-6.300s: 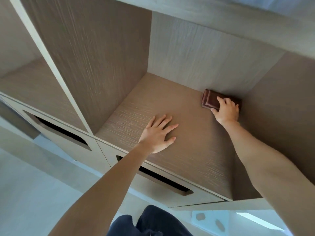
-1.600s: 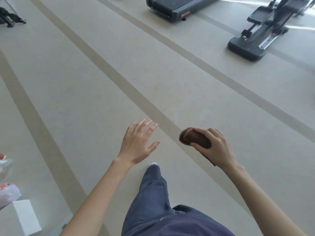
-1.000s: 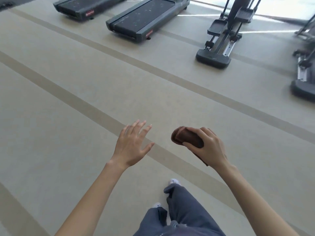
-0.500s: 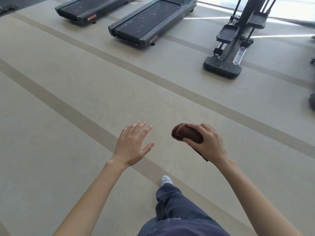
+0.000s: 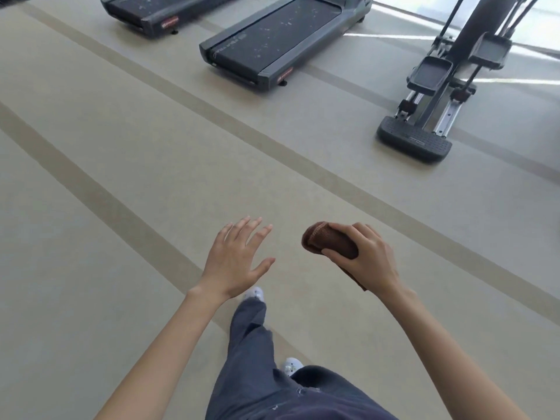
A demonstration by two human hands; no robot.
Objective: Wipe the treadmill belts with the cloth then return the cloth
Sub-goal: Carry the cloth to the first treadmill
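Note:
My right hand (image 5: 363,259) grips a folded brown cloth (image 5: 325,241) in front of me, above the floor. My left hand (image 5: 236,259) is held out empty, fingers spread and straight. Two dark treadmills lie ahead on the floor: the nearer treadmill (image 5: 281,37) has a black belt speckled with pale flecks, and a second treadmill (image 5: 157,10) lies to its left, cut off by the top edge. Both hands are well short of the treadmills.
A dark elliptical machine (image 5: 430,116) with pedals and a ribbed foot plate stands at the right. The beige floor (image 5: 121,147) carries darker diagonal stripes. My legs in dark trousers and white shoes show at the bottom.
I took the cloth from a wooden shelf compartment, turned and walked across the floor. The treadmills have come nearer in the view. My right hand still holds the cloth.

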